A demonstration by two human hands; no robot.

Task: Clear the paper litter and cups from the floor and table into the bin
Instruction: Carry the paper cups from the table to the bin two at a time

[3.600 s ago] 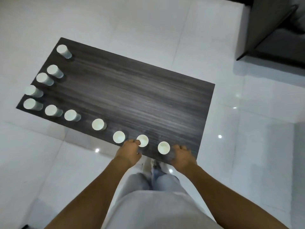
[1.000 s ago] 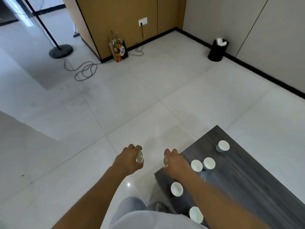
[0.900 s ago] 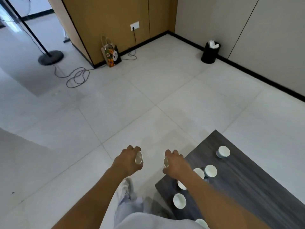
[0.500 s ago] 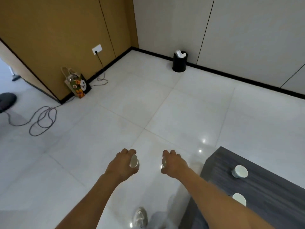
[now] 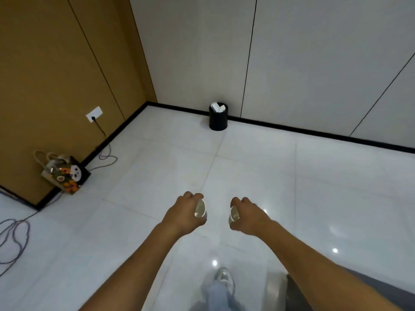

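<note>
While both arms reach forward over the white floor (image 5: 314,187), the left hand (image 5: 184,215) grips one paper cup (image 5: 200,209) and the right hand (image 5: 249,216) grips another cup (image 5: 234,215); black bin (image 5: 218,117), paper inside, stands well ahead against the wall.

Black bin (image 5: 218,120) with white paper (image 5: 217,107) poking out, set against pale grey wall panels (image 5: 314,63). Left of the bin, the wall (image 5: 56,75) is ochre brown. Nearer than the bin, glossy white floor tiles (image 5: 336,187); two white cups (image 5: 199,209), and a bag (image 5: 65,173) with orange flowers.
</note>
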